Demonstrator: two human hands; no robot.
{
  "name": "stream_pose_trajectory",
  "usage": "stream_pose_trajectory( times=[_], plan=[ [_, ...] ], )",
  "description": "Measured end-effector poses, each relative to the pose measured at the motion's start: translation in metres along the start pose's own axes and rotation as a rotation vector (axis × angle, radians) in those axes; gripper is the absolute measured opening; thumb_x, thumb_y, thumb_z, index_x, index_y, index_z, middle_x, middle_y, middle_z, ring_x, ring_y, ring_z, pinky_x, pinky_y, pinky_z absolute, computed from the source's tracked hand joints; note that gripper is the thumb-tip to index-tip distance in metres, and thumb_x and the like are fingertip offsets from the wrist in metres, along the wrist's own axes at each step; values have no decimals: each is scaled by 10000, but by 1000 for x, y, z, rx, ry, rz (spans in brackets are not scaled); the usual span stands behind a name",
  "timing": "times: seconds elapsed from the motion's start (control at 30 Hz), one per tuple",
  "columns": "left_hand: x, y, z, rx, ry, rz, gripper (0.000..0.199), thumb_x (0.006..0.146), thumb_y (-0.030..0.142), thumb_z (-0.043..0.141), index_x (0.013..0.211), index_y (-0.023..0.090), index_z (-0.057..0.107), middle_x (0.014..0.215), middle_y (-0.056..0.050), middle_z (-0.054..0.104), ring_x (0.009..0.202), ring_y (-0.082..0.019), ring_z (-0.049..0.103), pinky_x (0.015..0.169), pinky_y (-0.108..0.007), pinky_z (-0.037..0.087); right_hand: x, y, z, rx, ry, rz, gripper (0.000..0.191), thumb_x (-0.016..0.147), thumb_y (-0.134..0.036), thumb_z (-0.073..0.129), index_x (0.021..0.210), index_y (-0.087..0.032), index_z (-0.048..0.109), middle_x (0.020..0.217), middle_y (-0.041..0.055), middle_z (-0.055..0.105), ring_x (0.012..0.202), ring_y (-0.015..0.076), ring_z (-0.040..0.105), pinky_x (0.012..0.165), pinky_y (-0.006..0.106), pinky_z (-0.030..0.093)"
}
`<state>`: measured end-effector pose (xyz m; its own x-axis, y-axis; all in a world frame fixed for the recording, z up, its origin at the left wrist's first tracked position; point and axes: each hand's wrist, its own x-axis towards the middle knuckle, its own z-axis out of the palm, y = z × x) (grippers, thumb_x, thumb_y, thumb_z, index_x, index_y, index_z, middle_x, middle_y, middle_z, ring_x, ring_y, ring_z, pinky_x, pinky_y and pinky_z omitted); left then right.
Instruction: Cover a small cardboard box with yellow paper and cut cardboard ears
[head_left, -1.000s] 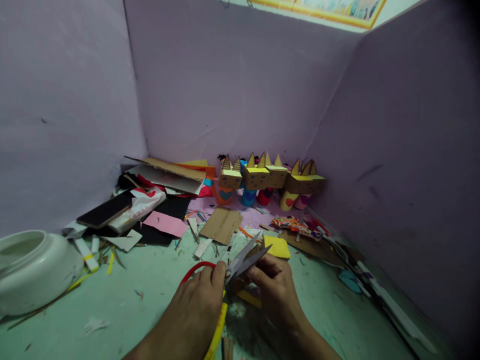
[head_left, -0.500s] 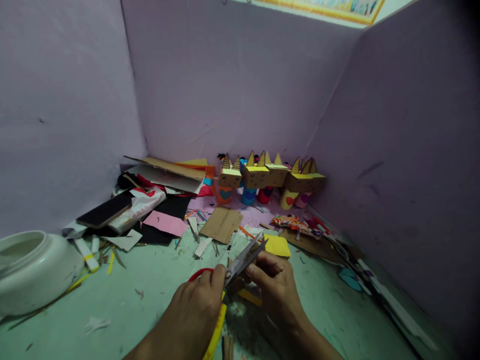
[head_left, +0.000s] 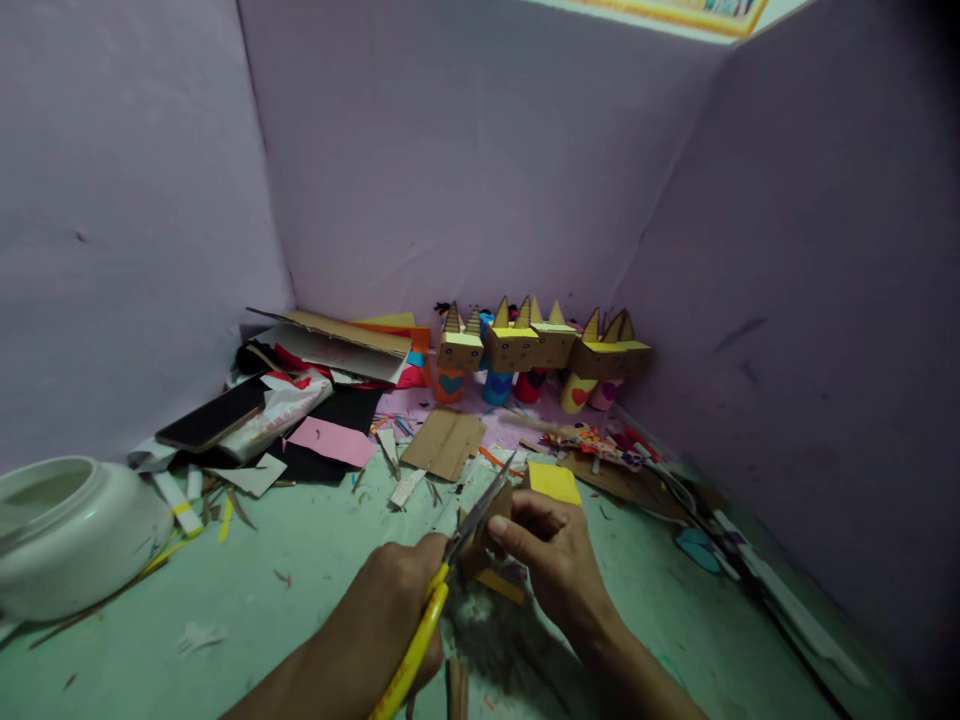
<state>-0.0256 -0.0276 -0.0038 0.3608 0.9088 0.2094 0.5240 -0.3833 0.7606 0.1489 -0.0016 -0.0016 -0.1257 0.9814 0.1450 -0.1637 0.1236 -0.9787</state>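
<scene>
My left hand (head_left: 397, 595) is closed around the scissors (head_left: 421, 640), which have a yellow handle; their blades point up and away. Between the thumb and fingers of my right hand (head_left: 559, 550), a small piece of brown cardboard (head_left: 496, 520) is pinched, right beside the blades. The blades look closed or almost closed and lie along the cardboard's left edge; I cannot tell whether they touch it. Under my hands a yellow-topped piece (head_left: 501, 586) shows in part. A yellow block (head_left: 553, 484) rests just beyond my right hand.
Several cardboard animal figures (head_left: 514, 350) stand along the back wall. A flat cardboard piece (head_left: 444, 443) lies before them. At left are a white pot (head_left: 112, 540), a phone (head_left: 211, 415) and pink paper (head_left: 331, 440). Long strips (head_left: 787, 600) line the right wall.
The scissors have gone from open to nearly closed, and their yellow handle has swung to the left. The cardboard in my right hand now shows more of its face.
</scene>
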Motion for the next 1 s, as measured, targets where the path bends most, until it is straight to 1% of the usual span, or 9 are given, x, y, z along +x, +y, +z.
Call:
stream_pose_trajectory(
  times=[0.07, 0.2, 0.3, 0.37, 0.43, 0.6, 0.73, 0.87, 1.0],
  plan=[
    [6, 6, -7, -27, 46, -68, 143, 743, 226, 426, 699, 185, 556, 453, 25, 472, 389, -113, 412, 422, -229, 292, 1, 1, 1, 53, 20, 54, 195, 622, -300, 714, 576, -136, 618, 471, -19, 548, 424, 82, 461, 428, 197, 361],
    [18, 14, -26, -188, 152, -326, 212, 795, 353, 405, 726, 189, 520, 428, 61, 425, 347, -87, 356, 376, -197, 297, 3, 1, 4, 243, 54, 231, 193, 574, -270, 723, 579, -151, 571, 426, -57, 491, 345, 44, 377, 347, 163, 278],
    [23, 11, -36, -290, 229, -433, 178, 763, 369, 450, 767, 195, 489, 449, 80, 426, 328, -71, 336, 349, -178, 285, 3, 1, 6, 336, 30, 314, 195, 542, -265, 723, 606, -152, 578, 473, -36, 546, 373, 67, 453, 374, 176, 366],
    [25, 8, -38, -296, 258, -438, 180, 736, 364, 474, 792, 194, 490, 463, 81, 438, 333, -72, 354, 349, -177, 295, 3, 3, 7, 327, 14, 324, 195, 524, -259, 719, 629, -148, 598, 508, -16, 583, 407, 93, 507, 425, 214, 438],
    [26, 6, -38, -273, 261, -430, 202, 709, 363, 504, 809, 188, 499, 472, 77, 455, 348, -77, 372, 357, -181, 308, 2, 6, 7, 278, -6, 325, 195, 515, -239, 711, 661, -146, 620, 534, -5, 609, 430, 109, 535, 462, 236, 463],
    [26, 11, -35, -240, 270, -325, 286, 617, 325, 613, 840, 161, 542, 522, 59, 496, 441, -94, 441, 413, -191, 347, 3, 9, 9, 182, -80, 300, 240, 541, -231, 712, 760, -143, 666, 576, -6, 624, 464, 101, 533, 484, 225, 428],
    [24, 10, -27, -362, 242, -291, 303, 624, 276, 619, 890, 159, 533, 561, 56, 515, 454, -94, 464, 430, -198, 372, 3, 9, 12, 163, -82, 284, 294, 519, -234, 751, 779, -134, 657, 576, -1, 638, 447, 100, 528, 458, 222, 410],
    [24, 3, -18, -402, 232, -275, 324, 663, 290, 624, 935, 160, 505, 612, 39, 535, 479, -94, 483, 459, -207, 392, 2, 9, 14, 164, -65, 297, 297, 482, -214, 782, 717, -141, 615, 566, -11, 637, 448, 97, 538, 446, 210, 421],
    [24, 2, -15, -459, 195, -250, 329, 658, 273, 621, 935, 160, 484, 619, 34, 549, 472, -89, 472, 459, -206, 382, 0, 10, 15, 185, -69, 328, 327, 474, -223, 792, 722, -137, 597, 564, -5, 642, 448, 96, 552, 437, 200, 429]
  ],
)
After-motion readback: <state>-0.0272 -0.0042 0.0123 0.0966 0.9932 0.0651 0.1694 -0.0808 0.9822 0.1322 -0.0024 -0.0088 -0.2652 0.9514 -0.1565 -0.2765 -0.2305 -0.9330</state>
